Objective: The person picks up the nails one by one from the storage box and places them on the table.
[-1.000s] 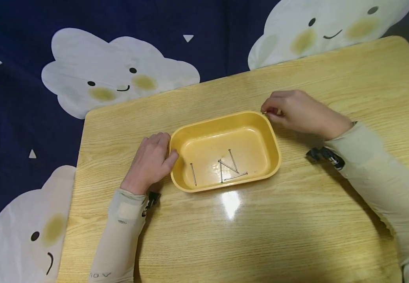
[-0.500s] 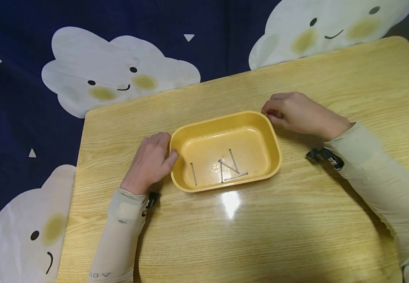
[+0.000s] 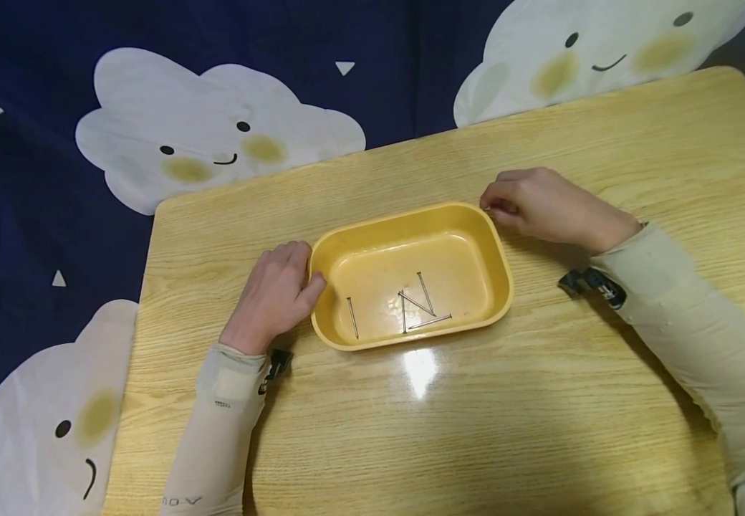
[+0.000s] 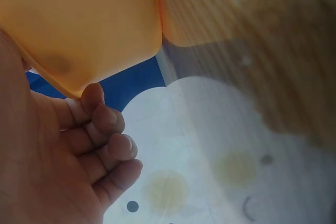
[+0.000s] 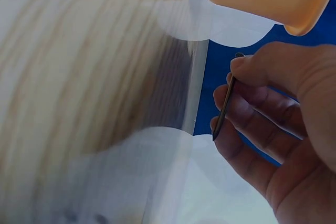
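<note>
A yellow plastic tray (image 3: 379,228) stands on the table, with several steel nails (image 3: 429,322) lying loose on its floor. My left hand (image 3: 272,295) grips the tray's left rim, thumb inside the wall and fingers curled outside it; the left wrist view shows those curled fingertips (image 4: 122,147) under the rim. Just beyond the tray's far right corner, my right hand (image 3: 543,208) pinches a single nail (image 5: 225,105) between thumb and fingers. In the right wrist view that nail points down along the fingers, its head by the thumb tip. The head view mostly hides it.
The wooden table (image 3: 476,430) carries the tray near its middle. Behind and to the left of it hangs a dark blue cloth (image 3: 398,64) with white clouds (image 3: 218,122). Black camera mounts (image 3: 594,285) sit on both wrists.
My right hand has shifted very slightly to the right, still holding the nail beside the tray's corner. The left hand and the nails in the tray stay where they were.
</note>
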A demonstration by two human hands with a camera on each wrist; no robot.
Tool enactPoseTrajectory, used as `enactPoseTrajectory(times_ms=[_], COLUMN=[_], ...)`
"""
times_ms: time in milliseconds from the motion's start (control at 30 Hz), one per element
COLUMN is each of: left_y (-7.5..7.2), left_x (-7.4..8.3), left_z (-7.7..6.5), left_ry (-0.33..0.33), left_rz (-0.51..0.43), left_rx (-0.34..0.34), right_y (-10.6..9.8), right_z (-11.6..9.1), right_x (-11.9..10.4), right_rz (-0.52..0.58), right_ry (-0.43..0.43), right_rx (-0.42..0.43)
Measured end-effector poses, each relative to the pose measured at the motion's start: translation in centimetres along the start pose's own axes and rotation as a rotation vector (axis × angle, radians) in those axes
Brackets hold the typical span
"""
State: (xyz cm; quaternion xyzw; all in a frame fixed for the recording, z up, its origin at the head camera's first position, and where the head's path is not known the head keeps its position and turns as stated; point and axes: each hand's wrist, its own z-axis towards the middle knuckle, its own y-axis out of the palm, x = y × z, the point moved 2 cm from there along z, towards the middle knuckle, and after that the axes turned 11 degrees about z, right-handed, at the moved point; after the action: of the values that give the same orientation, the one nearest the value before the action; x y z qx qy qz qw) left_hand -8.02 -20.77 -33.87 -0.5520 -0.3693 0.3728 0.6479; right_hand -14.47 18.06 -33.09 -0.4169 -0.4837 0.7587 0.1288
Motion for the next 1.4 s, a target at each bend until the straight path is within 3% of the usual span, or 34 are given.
enactPoseTrajectory(times_ms=[567,1033,1400], left_y=[0.04,-0.03,-0.11], left_x=[-0.04,0.01,-0.02], left_z=[-0.05,-0.02,0.01], left_ry=[-0.004,-0.002,0.0], left_rz=[0.001,-0.001,-0.002], left_rx=[-0.005,0.006,0.004], right_y=[0.03,-0.1,-0.02], right_z=[-0.01,0.09,0.08], right_x=[0.28,0.4,0.7], right_rz=[0.008,0.017,0.01], right_ry=[0.039,0.092,0.089], right_rx=[-0.022,-0.089,-0.118])
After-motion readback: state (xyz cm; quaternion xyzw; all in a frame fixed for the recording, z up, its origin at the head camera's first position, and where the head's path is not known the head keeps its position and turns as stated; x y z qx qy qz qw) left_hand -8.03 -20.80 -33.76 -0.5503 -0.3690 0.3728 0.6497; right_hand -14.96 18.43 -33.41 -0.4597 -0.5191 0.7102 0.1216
